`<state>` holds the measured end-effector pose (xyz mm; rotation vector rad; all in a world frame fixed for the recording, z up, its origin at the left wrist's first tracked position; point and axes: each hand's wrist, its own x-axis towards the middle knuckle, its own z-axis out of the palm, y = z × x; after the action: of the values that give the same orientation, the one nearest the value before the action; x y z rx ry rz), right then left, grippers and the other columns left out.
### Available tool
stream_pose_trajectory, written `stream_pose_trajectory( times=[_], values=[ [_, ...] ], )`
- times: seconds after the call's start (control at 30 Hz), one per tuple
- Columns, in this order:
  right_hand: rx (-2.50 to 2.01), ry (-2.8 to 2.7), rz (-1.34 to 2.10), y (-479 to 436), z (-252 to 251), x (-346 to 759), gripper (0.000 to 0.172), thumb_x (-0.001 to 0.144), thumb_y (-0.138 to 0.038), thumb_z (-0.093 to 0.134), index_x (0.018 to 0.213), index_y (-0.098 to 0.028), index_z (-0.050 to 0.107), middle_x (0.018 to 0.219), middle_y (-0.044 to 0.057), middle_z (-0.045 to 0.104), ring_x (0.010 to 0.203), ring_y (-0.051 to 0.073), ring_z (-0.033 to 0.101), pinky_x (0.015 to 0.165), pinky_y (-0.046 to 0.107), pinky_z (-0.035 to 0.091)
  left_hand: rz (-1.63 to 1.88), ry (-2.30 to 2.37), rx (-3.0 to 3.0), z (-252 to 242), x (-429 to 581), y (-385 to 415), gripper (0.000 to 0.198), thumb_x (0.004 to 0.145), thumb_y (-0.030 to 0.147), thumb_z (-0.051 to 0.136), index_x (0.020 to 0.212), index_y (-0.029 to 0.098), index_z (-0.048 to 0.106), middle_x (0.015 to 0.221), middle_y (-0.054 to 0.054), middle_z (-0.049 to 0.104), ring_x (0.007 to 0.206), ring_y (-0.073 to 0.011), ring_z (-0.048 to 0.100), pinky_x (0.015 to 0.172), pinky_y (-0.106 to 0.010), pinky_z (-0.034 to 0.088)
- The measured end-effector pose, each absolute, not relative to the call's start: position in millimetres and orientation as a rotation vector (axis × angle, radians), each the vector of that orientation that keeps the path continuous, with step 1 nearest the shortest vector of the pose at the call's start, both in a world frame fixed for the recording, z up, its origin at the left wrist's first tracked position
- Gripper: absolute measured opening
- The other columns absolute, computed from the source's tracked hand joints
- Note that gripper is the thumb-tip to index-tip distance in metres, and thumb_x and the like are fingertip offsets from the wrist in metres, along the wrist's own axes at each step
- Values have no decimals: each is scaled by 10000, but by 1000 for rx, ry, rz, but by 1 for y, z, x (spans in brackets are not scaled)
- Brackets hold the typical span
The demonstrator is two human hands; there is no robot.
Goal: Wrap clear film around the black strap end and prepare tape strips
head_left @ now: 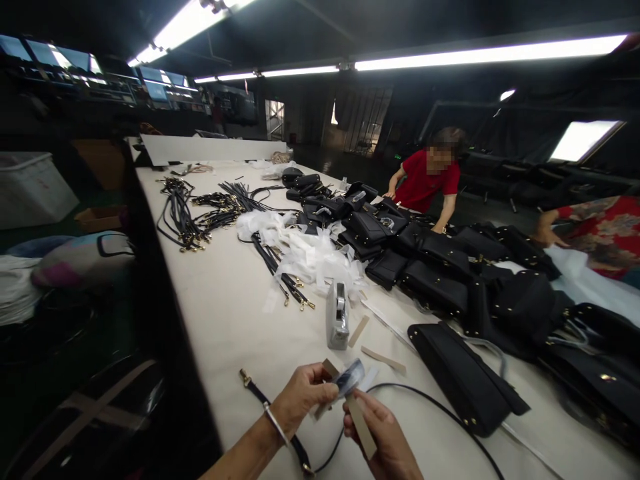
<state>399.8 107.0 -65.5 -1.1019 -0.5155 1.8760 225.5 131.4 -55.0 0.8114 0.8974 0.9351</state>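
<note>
My left hand [300, 399] is closed in a pinch on a small piece wrapped in clear film [349, 379], low in the middle of the view. My right hand [383, 433] is closed on a tan strip of tape or card [361, 427] that meets that piece. A black strap [280, 417] with a gold clasp lies under my left wrist, and its thin cord loops to the right across the table [225, 320]. A grey tape dispenser [337, 315] stands just beyond my hands, with two tan strips [383, 359] lying beside it.
Black handbags [463, 377] are piled along the right side of the table. White wrapping [310, 253] and bundles of black straps [183, 213] lie further back. A person in a red top [425, 180] works at the far side; another person's arm [550, 227] reaches in at right.
</note>
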Motion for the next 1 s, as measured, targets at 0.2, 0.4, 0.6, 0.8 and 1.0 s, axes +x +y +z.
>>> stream_pose_trajectory(
  times=[0.2, 0.4, 0.6, 0.8, 1.0],
  values=[
    [-1182, -683, 1719, 112, -71, 386, 439, 592, -491, 862, 780, -109, 759, 550, 3, 595, 540, 98, 470, 538, 233, 372, 980, 812, 809, -45, 229, 131, 506, 566, 421, 882, 892, 100, 667, 841, -70, 659, 722, -151, 578, 651, -234, 431],
    [-1281, -615, 1522, 114, -77, 377, 453, 551, -503, 867, 755, -121, 739, 551, -13, 568, 534, 109, 440, 518, 251, 366, 957, 1173, 1100, -38, 239, 127, 255, 700, 335, 730, 791, 144, 588, 556, 77, 424, 506, -75, 317, 463, -205, 245],
    [-1322, -653, 1396, 116, -87, 378, 422, 596, -521, 831, 750, -148, 708, 536, -38, 514, 532, 104, 401, 509, 247, 344, 894, 1191, 1202, -20, 237, 123, 153, 714, 286, 639, 785, 159, 592, 610, 53, 483, 563, -102, 400, 518, -221, 314],
    [-1361, -775, 1361, 116, -89, 378, 391, 600, -503, 837, 703, -152, 701, 555, -35, 517, 584, 118, 412, 545, 246, 353, 857, 1295, 1220, -21, 229, 135, 167, 686, 238, 560, 710, 121, 677, 620, -11, 606, 593, -143, 520, 573, -253, 378],
    [-1318, -701, 1499, 110, -90, 378, 441, 584, -505, 849, 822, -146, 753, 684, 12, 640, 669, 149, 486, 637, 266, 445, 907, 1500, 1583, -32, 233, 129, 178, 766, 165, 526, 659, 158, 669, 673, -39, 644, 629, -157, 563, 601, -264, 387]
  ],
)
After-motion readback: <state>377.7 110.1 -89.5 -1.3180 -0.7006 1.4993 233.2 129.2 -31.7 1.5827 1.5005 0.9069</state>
